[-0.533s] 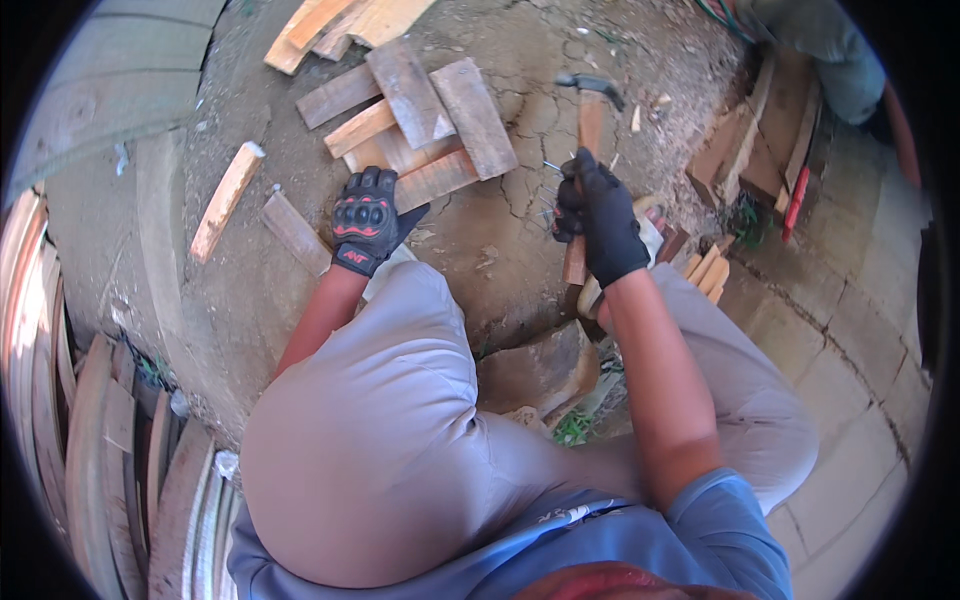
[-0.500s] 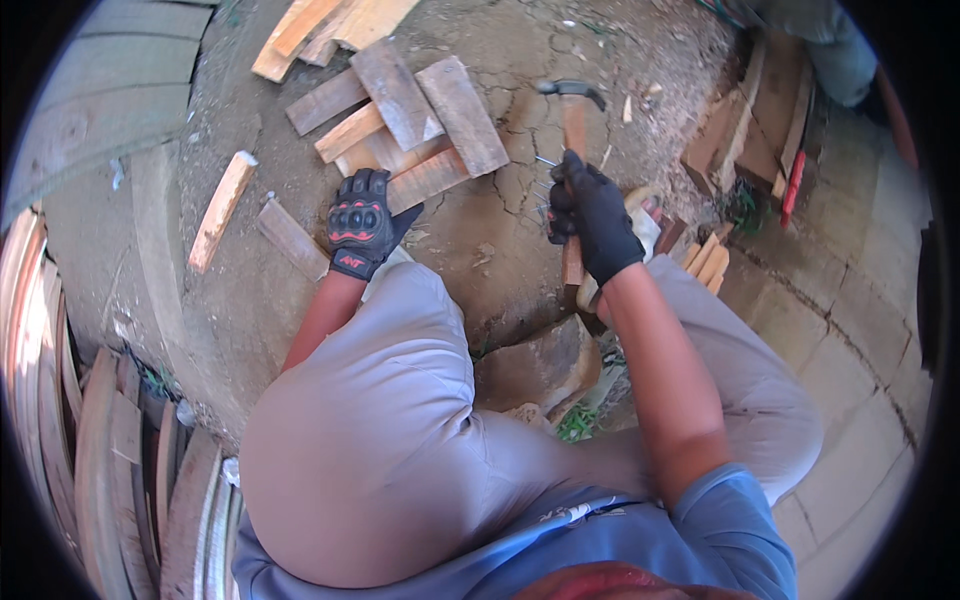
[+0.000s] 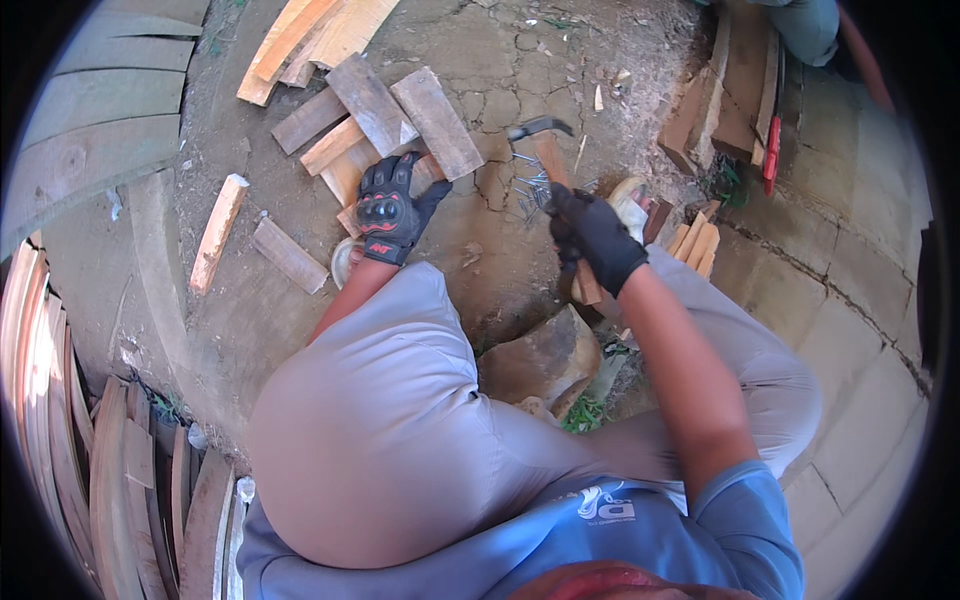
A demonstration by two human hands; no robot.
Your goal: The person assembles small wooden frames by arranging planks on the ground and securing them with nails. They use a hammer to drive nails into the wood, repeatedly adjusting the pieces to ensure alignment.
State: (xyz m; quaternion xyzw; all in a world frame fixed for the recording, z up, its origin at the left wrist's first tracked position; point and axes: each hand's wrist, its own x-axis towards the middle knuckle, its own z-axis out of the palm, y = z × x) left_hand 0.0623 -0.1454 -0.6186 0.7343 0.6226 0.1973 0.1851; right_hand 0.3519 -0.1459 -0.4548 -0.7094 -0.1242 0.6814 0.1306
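My right hand, in a black glove, is closed around the wooden handle of a claw hammer. The hammer's dark metal head points away from me, and the handle's butt sticks out below my fist. Beneath the hammer, a scatter of loose nails lies on the dirt. My left hand, gloved in black with red trim, is open, thumb out to the right. Its fingers reach over the near end of a loose pile of short wooden boards, partly covering a lower board. Whether it presses on that board I cannot tell.
Longer pale wood strips lie at the far left, with a single wood stick nearer. A large stone sits between my legs. Thick beams and a red tool are at right, near another person's leg.
My left hand has moved forward and right, onto the boards. The hammer in my right hand has tilted leftward, and more of the nails now show. The whole view has shifted slightly.
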